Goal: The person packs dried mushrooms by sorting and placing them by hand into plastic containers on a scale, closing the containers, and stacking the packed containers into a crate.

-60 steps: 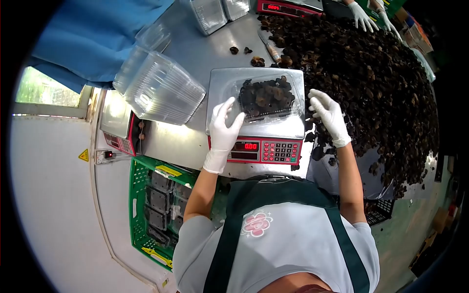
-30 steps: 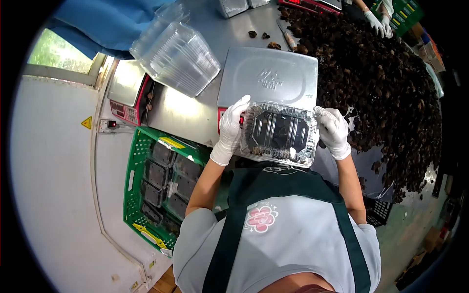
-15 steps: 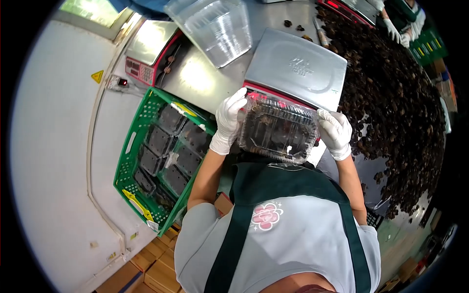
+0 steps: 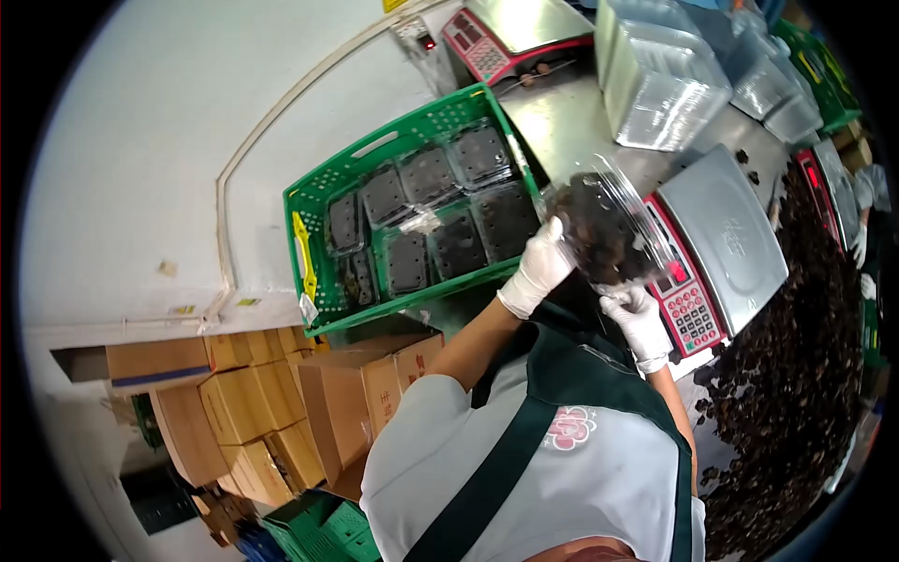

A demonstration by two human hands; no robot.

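Observation:
A clear plastic clamshell box (image 4: 609, 225) filled with dark, crinkled pieces is held tilted above the table's near edge, between my two white-gloved hands. My left hand (image 4: 540, 267) grips its left side near the green crate. At its lower right edge, my right hand (image 4: 637, 323) has its fingers closed on the plastic, beside the scale's keypad. Close by on the left, the green crate (image 4: 379, 142) holds several similar filled boxes (image 4: 407, 262) in rows. The red scale (image 4: 691, 314) with its metal plate (image 4: 726, 239) lies just right of the held box.
Stacked clear plastic containers (image 4: 660, 84) stand behind the scale, and another scale (image 4: 487, 56) sits at the back. A heap of dark pieces (image 4: 787, 393) spreads along the right. Cardboard boxes (image 4: 248, 403) are stacked lower left. A co-worker's gloved hand (image 4: 860, 245) shows at far right.
My view has turned left, bringing the crate toward the middle. Both hands have carried the clamshell box off the scale's front toward the crate, turning and tilting it.

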